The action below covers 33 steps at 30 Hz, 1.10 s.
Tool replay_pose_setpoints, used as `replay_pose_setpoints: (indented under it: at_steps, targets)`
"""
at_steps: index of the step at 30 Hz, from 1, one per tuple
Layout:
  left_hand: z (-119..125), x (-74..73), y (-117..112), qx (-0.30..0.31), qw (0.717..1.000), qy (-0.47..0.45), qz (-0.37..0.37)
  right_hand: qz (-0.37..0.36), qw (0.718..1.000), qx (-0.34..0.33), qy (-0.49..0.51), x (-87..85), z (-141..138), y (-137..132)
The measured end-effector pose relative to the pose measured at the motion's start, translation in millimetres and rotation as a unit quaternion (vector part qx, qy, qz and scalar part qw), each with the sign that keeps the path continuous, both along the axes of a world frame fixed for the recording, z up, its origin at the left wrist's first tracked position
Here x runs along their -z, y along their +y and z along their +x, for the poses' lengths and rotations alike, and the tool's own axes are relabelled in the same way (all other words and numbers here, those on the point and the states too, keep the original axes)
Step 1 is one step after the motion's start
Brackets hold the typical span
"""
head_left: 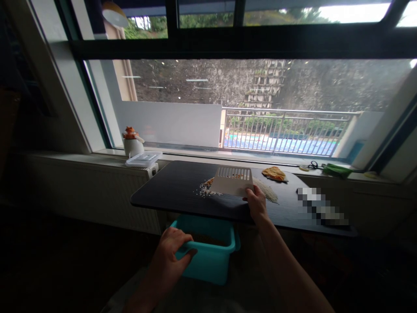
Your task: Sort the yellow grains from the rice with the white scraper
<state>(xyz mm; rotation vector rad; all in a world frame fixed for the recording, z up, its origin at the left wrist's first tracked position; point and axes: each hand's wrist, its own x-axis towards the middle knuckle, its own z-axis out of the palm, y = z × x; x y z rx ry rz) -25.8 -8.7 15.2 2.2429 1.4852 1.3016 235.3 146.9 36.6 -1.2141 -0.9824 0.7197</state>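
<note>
My left hand [171,252] grips the near rim of a teal plastic bin [213,256], held just below the front edge of a dark table [169,191]. My right hand [257,204] holds a flat grey slotted scraper [232,180] by its lower right corner, its blade lying on the tabletop. A scatter of small white and orange crumbs [205,188] lies at the scraper's left edge. A streak of white grains [267,191] lies to its right.
An orange crumpled scrap [274,173] lies on the table behind the scraper. On the windowsill stand a white pot with an orange figure [132,141], a clear lidded box [143,158], scissors [313,165] and a green item [336,170]. A blurred patch covers the table's right end.
</note>
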Motion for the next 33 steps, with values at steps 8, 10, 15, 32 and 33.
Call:
replay_pose_setpoints:
  at_steps: [8, 10, 15, 32, 33]
  targets:
    - [-0.9, 2.1, 0.8, 0.006, 1.000, -0.001, 0.005, -0.004, 1.000, 0.001, -0.011, 0.6, 0.0, 0.6]
    - [-1.2, 4.0, 1.4, 0.006, 1.000, 0.000, 0.009, -0.001, 1.000, -0.002, -0.013, 1.3, 0.4, 1.1]
    - [-0.6, 4.1, 1.8, 0.009, 1.000, 0.000, 0.009, 0.005, 1.000, -0.010, -0.018, 3.1, 0.9, 2.7]
    - [0.0, 0.6, 1.5, 0.007, 1.000, 0.000, 0.014, 0.037, 0.998, -0.038, -0.014, 4.9, -3.3, 8.3]
    - [0.1, 0.4, 1.4, 0.008, 1.000, -0.001, 0.014, 0.040, 0.998, -0.044, -0.016, 4.9, -4.1, 8.8]
